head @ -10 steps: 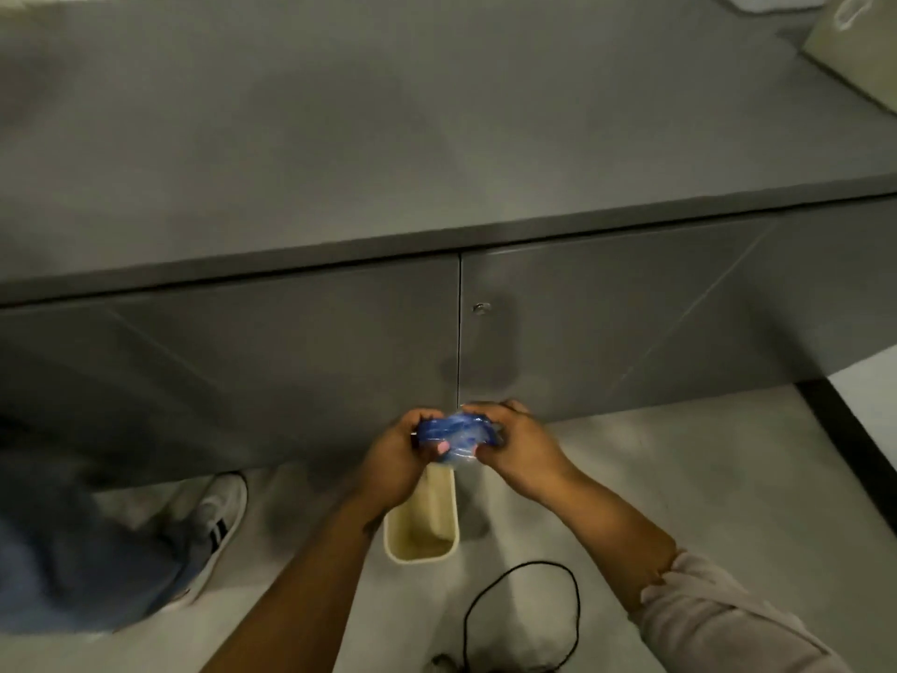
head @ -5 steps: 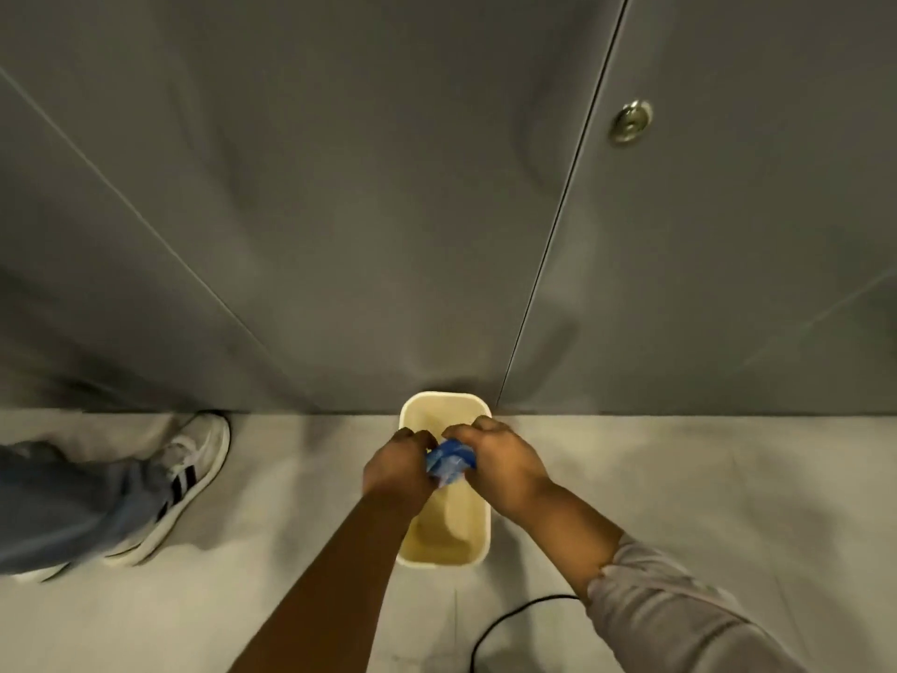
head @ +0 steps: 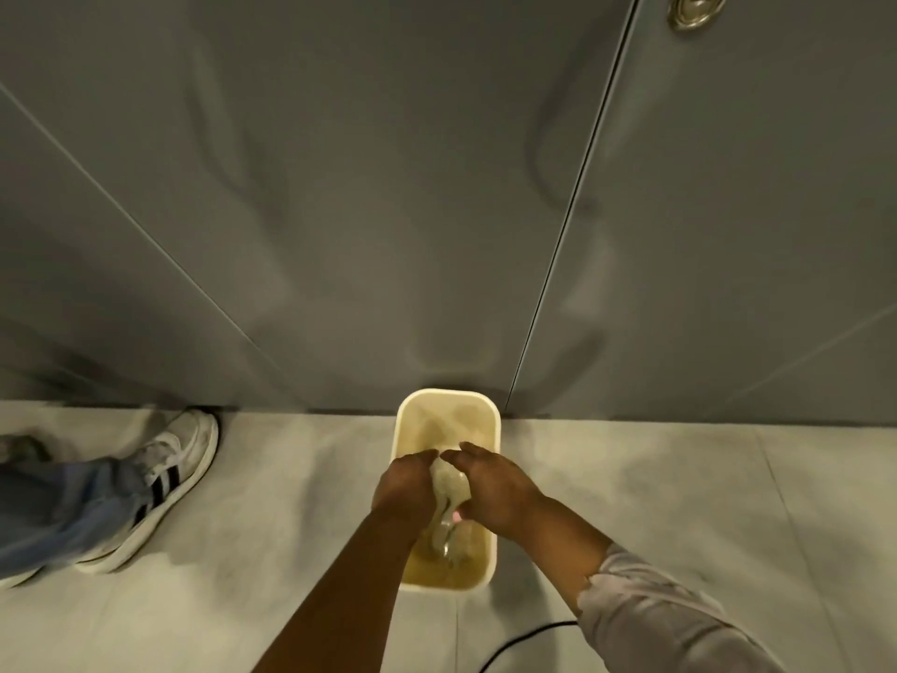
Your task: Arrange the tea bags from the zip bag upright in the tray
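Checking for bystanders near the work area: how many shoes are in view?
1. A white shoe with black stripes stands on the floor at the left, toe against the grey cabinet, apart from the cream tray. Another may be hidden past the left edge.

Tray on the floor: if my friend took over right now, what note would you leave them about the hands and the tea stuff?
Left hand: over the tray, touching a pale crumpled thing; grip unclear.
Right hand: on the other side of that thing, fingers fairly straight; grip unclear too.
Tray: cream, on the floor against the grey cabinet.
The pale thing sits between both hands, above the tray; too blurred to tell whether it is the zip bag.
Done: no tea bags can be seen standing upright in the tray.
Left: get the tea bags out and stand them upright in the tray.
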### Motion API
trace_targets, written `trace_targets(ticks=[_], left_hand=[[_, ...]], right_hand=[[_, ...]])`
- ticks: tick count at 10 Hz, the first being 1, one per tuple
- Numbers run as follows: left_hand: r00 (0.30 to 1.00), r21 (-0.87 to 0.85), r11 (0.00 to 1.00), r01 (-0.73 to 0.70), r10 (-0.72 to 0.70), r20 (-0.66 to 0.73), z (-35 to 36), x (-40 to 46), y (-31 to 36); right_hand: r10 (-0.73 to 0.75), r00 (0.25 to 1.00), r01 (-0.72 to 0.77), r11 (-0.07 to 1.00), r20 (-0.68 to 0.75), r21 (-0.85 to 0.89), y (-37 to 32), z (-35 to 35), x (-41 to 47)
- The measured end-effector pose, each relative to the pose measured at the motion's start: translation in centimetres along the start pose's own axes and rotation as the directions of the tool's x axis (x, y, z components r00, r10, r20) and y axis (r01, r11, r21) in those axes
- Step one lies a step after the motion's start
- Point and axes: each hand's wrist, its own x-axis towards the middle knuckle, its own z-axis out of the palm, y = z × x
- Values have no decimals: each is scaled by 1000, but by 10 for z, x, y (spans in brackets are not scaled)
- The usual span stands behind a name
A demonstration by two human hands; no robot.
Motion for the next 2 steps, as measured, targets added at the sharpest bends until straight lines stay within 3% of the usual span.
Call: trace_targets(ticks=[2], left_hand=[[997,-3,1000,-8,7,-79,-9,-14,10]], right_hand=[[44,987,-39,999,-158,30,-9,-22,-21]])
